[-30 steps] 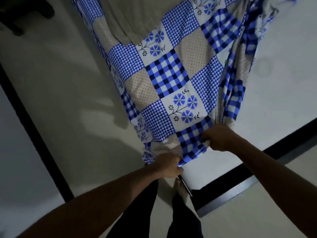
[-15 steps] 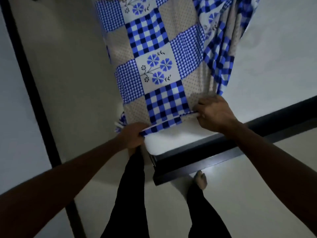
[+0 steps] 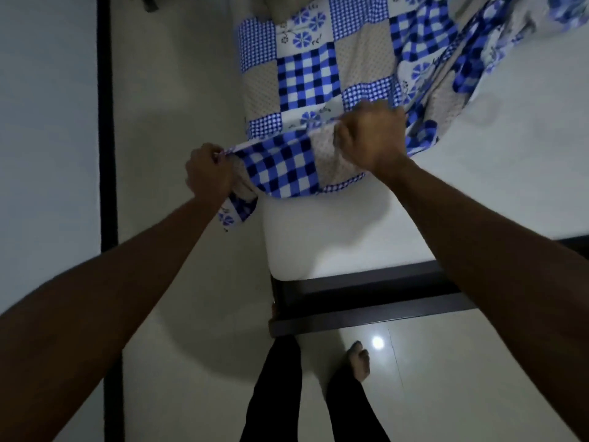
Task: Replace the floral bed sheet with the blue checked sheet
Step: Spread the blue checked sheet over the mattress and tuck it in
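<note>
Arms both reach forward from the near edge of the view, forearms bare, converging on the near left corner of the bed. Left hand (image 3: 208, 173) is clenched in a fist round the hem of the blue checked sheet (image 3: 306, 74), just off the left side of the mattress (image 3: 334, 237). A short tail of cloth hangs below the fist. Right hand (image 3: 371, 138) is also fisted, back of hand toward the camera. It grips the same hem farther right and slightly farther away, above the mattress top. Hem runs taut between the two fists, and the cloth below it sags in a fold onto the mattress.

Sheet covers the far left part of the mattress and bunches in loose folds toward the far right. Near part of the mattress shows white. Dark bed frame (image 3: 366, 301) runs along the near end. Pale tiled floor (image 3: 191, 314) lies left and near, with a dark strip (image 3: 106, 122) running near to far. Bare foot (image 3: 358, 362) rests on the floor near the frame. Legs are in dark trousers.
</note>
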### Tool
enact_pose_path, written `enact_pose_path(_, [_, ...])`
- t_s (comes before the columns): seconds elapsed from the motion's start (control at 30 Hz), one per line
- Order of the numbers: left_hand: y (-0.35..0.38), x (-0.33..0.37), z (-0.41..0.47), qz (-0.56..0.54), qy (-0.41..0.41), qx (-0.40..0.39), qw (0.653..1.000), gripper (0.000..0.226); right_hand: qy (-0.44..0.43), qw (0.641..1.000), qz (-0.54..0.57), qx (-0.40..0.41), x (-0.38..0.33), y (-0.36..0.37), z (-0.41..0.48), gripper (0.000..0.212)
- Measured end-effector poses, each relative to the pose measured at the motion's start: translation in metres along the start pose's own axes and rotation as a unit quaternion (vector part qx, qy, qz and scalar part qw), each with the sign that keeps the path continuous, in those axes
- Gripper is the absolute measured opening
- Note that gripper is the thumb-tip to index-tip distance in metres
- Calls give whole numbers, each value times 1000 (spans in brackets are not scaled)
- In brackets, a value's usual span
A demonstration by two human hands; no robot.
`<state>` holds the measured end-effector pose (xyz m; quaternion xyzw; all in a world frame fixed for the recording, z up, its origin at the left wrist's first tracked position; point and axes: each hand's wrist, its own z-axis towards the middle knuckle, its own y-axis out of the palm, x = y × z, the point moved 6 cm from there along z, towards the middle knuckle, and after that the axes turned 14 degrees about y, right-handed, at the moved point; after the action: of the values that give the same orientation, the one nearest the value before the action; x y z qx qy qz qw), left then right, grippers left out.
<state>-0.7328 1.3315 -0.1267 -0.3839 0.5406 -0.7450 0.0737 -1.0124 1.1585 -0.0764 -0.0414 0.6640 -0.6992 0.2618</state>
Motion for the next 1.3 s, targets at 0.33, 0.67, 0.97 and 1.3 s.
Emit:
enact_pose_path(0.33, [73,35,-67,-59,258,-126,956,29,-51,998,-1,-42,-22,64,-44,50])
enact_pose_path(0.67, [101,53,-54,37,378,-126,916,45,-72,994,78,-32,-5,69,-33,22])
enact_pose_path(0.97, [84,96,-49,-214,254,-192,923,22,-76,973,164,-140,-27,49,-37,30])
enact_pose_path(1.3, [68,43,-208,-44,259,-448,854,55,-129,919,-141,-345,2,60,-141,38])
